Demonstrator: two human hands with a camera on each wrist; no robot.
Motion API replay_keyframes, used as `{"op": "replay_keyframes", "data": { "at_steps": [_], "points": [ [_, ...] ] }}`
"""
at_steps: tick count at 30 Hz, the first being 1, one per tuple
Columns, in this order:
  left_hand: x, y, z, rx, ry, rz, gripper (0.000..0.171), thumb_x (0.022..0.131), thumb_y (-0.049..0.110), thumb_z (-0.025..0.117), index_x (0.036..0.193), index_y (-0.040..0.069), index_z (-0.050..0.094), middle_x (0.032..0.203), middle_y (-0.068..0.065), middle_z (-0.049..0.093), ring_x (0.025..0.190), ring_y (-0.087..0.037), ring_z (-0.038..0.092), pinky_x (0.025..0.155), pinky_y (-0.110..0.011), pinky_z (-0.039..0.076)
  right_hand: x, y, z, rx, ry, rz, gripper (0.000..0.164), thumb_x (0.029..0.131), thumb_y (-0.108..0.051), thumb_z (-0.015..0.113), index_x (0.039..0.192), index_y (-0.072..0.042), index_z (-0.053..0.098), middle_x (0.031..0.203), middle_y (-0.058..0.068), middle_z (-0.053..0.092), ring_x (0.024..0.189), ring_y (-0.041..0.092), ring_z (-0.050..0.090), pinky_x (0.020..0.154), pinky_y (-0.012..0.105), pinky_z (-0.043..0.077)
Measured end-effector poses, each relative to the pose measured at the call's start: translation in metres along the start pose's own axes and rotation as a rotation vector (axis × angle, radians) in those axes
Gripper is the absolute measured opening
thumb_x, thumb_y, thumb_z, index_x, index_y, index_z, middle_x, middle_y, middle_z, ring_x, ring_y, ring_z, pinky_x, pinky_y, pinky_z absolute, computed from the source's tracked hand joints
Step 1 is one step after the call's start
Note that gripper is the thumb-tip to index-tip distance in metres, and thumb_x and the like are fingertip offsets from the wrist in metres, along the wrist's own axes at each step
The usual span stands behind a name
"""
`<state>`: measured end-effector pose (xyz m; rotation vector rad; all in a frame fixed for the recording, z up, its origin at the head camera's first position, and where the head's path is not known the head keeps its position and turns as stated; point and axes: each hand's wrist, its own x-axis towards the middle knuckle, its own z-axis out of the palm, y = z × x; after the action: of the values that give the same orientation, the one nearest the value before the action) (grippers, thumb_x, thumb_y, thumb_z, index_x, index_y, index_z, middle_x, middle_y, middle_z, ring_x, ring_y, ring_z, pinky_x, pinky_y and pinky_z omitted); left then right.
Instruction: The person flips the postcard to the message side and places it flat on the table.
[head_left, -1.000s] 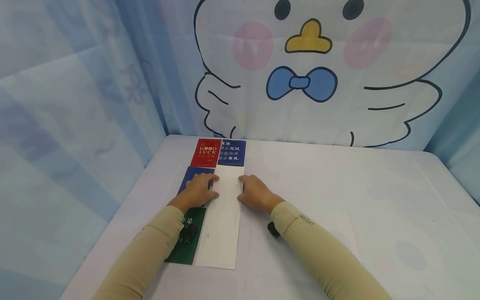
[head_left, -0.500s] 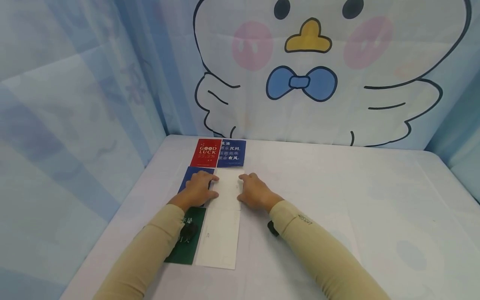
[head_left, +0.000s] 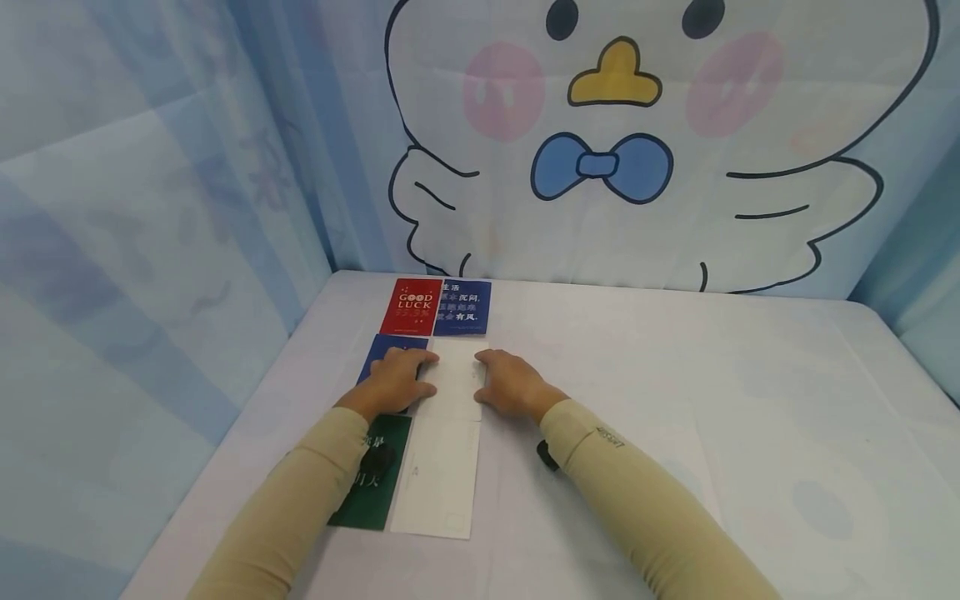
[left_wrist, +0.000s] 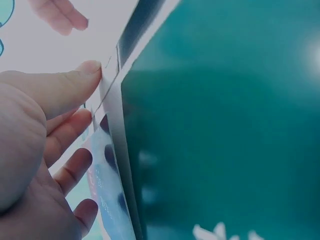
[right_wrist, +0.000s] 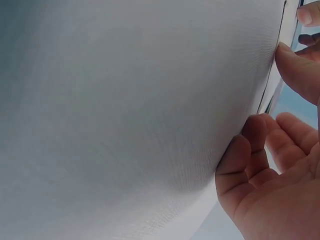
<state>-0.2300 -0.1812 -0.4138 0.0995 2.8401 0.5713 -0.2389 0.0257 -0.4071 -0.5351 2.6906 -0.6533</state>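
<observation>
A white card (head_left: 455, 375) lies flat between both hands in the head view. My left hand (head_left: 393, 379) reaches over a blue card (head_left: 397, 340), its thumb and forefinger spread along the white card's left edge. From the right, my right hand (head_left: 513, 383) sets its thumb and forefinger at the opposite edge. In the left wrist view, the left fingers (left_wrist: 75, 170) are apart and loosely bent, the thumb tip at the card's edge. In the right wrist view, the right thumb (right_wrist: 297, 70) meets the card edge and the other fingers bend loosely near the tabletop.
A second white card (head_left: 435, 479) lies nearer, beside a green card (head_left: 382, 492) partly under the left sleeve. At the far end are a red "GOOD LUCK" card (head_left: 412, 307) and a blue lettered card (head_left: 462, 308). A patterned curtain (head_left: 600, 233) stands behind the white table (head_left: 675, 375).
The far edge of the white card between the hands has shifted slightly toward me, away from the blue lettered card. Both hands stay almost in place.
</observation>
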Motion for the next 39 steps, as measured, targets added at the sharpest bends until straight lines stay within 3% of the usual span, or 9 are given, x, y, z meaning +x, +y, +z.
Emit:
{"op": "replay_keyframes", "data": {
  "at_steps": [15,23,28,36,39],
  "points": [
    [0.000,0.003,-0.007,0.005,-0.010,-0.012,0.061,0.091,0.030,0.075,0.146,0.019,0.052,0.148,-0.011,0.048,0.130,-0.036,0.041,0.107,-0.063,0.035,0.005,-0.001,-0.001,-0.014,-0.007,-0.010,0.064,0.094,-0.022,0.071,0.149,-0.003,0.044,0.152,0.015,0.044,0.141,0.031,0.039,0.116,0.042,0.029],
    [-0.002,-0.002,-0.001,-0.022,-0.006,0.002,0.061,0.092,0.027,0.075,0.147,0.017,0.051,0.151,-0.011,0.047,0.139,-0.039,0.037,0.111,-0.065,0.027,0.003,0.000,0.001,-0.022,-0.005,0.001,0.065,0.094,-0.023,0.072,0.148,-0.002,0.044,0.151,0.015,0.045,0.140,0.031,0.040,0.115,0.043,0.030],
    [-0.002,0.001,-0.001,-0.014,-0.011,0.005,0.061,0.091,0.027,0.076,0.146,0.016,0.052,0.149,-0.011,0.048,0.137,-0.038,0.038,0.110,-0.064,0.028,0.000,0.002,0.002,-0.037,0.010,-0.020,0.063,0.094,-0.024,0.071,0.148,-0.002,0.045,0.151,0.015,0.045,0.140,0.030,0.041,0.115,0.043,0.030],
    [0.005,0.011,-0.015,0.062,-0.049,0.004,0.063,0.086,0.028,0.081,0.142,0.016,0.056,0.142,-0.009,0.054,0.130,-0.035,0.043,0.108,-0.062,0.034,0.002,0.002,-0.003,-0.053,-0.018,-0.053,0.062,0.094,-0.024,0.071,0.147,-0.003,0.046,0.149,0.014,0.048,0.139,0.030,0.043,0.115,0.041,0.031],
    [0.011,0.013,-0.017,0.040,-0.021,0.033,0.064,0.084,0.033,0.082,0.141,0.016,0.057,0.139,-0.007,0.056,0.130,-0.032,0.046,0.107,-0.060,0.037,0.003,0.005,-0.013,-0.058,-0.024,-0.058,0.060,0.094,-0.026,0.069,0.146,-0.005,0.048,0.143,0.011,0.055,0.134,0.028,0.048,0.113,0.042,0.035]
  ]
}}
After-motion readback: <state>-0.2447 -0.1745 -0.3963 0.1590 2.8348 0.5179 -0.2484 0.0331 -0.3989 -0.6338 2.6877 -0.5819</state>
